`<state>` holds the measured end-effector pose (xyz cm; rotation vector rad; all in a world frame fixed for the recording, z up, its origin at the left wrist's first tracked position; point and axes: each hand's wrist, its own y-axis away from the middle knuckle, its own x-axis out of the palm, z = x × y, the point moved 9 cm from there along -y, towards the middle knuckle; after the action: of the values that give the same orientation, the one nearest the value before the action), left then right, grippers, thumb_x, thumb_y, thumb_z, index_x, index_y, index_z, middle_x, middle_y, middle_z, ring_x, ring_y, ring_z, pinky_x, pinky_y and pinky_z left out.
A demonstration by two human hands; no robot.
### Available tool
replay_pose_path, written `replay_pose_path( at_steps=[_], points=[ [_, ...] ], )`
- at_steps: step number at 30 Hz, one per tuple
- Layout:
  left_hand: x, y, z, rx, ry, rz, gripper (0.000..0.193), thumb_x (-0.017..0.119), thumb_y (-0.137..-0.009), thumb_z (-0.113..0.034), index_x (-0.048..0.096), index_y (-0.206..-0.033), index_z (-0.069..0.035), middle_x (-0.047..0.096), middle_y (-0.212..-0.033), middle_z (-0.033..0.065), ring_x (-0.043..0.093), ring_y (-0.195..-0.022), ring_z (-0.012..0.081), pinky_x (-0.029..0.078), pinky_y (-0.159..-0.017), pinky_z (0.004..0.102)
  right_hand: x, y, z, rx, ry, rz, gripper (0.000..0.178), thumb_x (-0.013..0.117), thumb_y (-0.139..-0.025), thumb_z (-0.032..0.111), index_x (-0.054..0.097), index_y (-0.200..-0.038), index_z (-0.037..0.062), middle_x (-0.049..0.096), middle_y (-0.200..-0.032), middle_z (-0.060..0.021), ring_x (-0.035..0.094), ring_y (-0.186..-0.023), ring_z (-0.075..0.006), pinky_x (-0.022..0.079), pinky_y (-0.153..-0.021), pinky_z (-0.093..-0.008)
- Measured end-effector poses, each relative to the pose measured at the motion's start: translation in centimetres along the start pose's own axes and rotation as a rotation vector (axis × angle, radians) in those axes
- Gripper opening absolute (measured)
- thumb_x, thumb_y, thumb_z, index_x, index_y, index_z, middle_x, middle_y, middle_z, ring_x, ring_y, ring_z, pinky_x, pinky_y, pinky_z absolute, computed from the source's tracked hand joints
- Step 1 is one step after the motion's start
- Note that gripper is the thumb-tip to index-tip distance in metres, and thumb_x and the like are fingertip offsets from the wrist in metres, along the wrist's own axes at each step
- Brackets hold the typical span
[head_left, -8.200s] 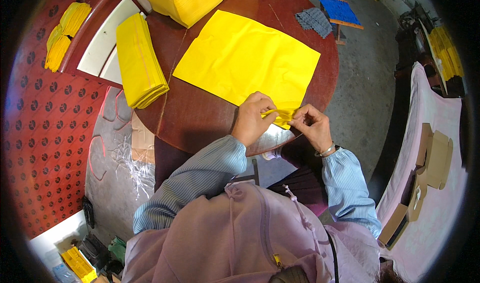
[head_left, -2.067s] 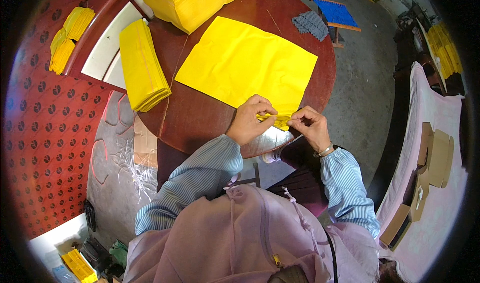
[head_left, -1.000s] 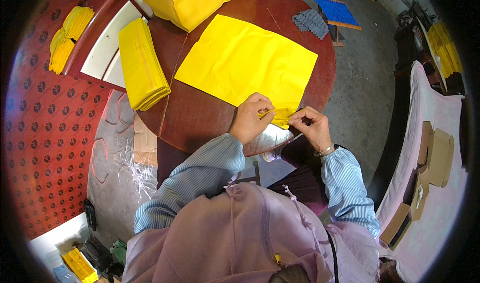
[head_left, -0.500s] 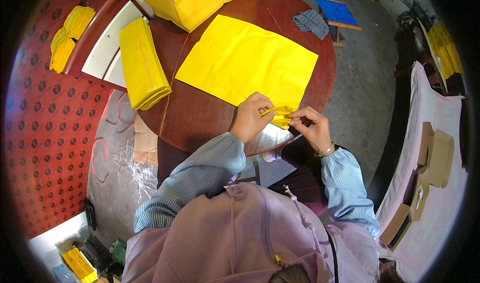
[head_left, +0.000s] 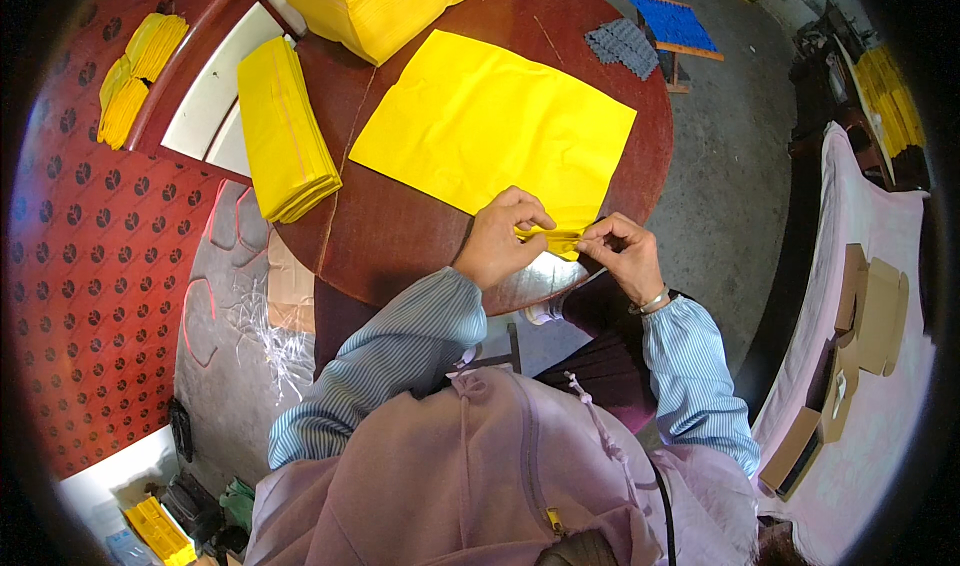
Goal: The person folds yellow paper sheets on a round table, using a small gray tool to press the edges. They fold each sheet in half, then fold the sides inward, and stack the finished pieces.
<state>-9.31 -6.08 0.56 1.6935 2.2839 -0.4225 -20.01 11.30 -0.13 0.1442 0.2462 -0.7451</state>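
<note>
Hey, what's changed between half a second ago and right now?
The near edge of the yellow sheet was bowed up and now looks flatter. The left hand has edged slightly toward the body; the right hand hardly moved. Both stay at that edge. The folded yellow stack and grey cloth stayed put.

I see a mauve top (head_left: 400, 476), its long zip (head_left: 530, 446) ending in a yellow pull (head_left: 554, 517). Knotted drawcords (head_left: 598, 426) flank the zip, a thin black strap (head_left: 666, 506) runs to its right, and puffy blue-and-white striped sleeves (head_left: 695, 366) sit either side.
</note>
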Motion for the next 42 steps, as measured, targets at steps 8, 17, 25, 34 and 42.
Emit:
replay_pose_path(
  at_steps=[8, 17, 25, 34, 42],
  points=[
    [0.1, 0.2, -0.3, -0.008, -0.040, -0.058, 0.019, 0.081, -0.083, -0.002, 0.076, -0.102, -0.004, 0.067, -0.110, 0.0118, 0.071, -0.099, 0.0253, 0.059, -0.089, 0.0328, 0.0, -0.1, -0.2, 0.017, -0.042, -0.013, 0.012, 0.085, -0.091, 0.010, 0.078, -0.096, 0.0019, 0.069, -0.089, 0.0006, 0.059, -0.073, -0.0048, 0.048, -0.066, -0.0212],
    [0.3, 0.2, 0.4, -0.027, -0.046, -0.122, 0.016, 0.082, -0.085, -0.005, 0.076, -0.099, -0.002, 0.067, -0.111, 0.0141, 0.071, -0.101, 0.0304, 0.060, -0.092, 0.0356, 0.8, 0.3, 6.1, -0.445, 0.463, -0.112, 0.042, 0.085, -0.077, 0.015, 0.071, -0.117, 0.0080, 0.069, -0.114, -0.0122, 0.058, -0.116, -0.0337, 0.044, -0.101, -0.0454],
    [0.3, 0.0, -0.9, 0.132, -0.121, -0.097, 0.018, 0.081, -0.083, -0.008, 0.075, -0.100, -0.006, 0.066, -0.105, 0.0109, 0.068, -0.095, 0.0306, 0.056, -0.089, 0.0381, 5.0, 0.0, 7.3, -0.455, 0.631, -0.202, 0.043, 0.083, -0.076, 0.014, 0.068, -0.117, 0.0066, 0.069, -0.106, -0.0131, 0.064, -0.107, -0.0360, 0.044, -0.111, -0.0508],
    [-9.2, -4.0, -1.5, 0.297, -0.486, -0.178, 0.006, 0.076, -0.088, -0.012, 0.074, -0.092, -0.008, 0.072, -0.100, 0.0116, 0.063, -0.104, 0.0359, 0.051, -0.094, 0.0451, 5.0, 0.8, 8.2, -0.544, 0.733, -0.220, 0.030, 0.082, -0.072, 0.009, 0.073, -0.101, 0.0088, 0.068, -0.100, -0.0075, 0.064, -0.099, -0.0310, 0.050, -0.087, -0.0433],
    [-5.6, -0.7, -2.6, 0.239, -0.657, 0.020, 0.021, 0.080, -0.087, -0.020, 0.073, -0.103, -0.009, 0.069, -0.109, 0.0123, 0.061, -0.108, 0.0358, 0.051, -0.095, 0.0461, 2.2, 3.3, 7.7, -0.522, 0.715, -0.148, 0.026, 0.078, -0.073, 0.006, 0.072, -0.098, 0.0088, 0.067, -0.099, -0.0084, 0.063, -0.099, -0.0321, 0.049, -0.086, -0.0438]
  ],
)
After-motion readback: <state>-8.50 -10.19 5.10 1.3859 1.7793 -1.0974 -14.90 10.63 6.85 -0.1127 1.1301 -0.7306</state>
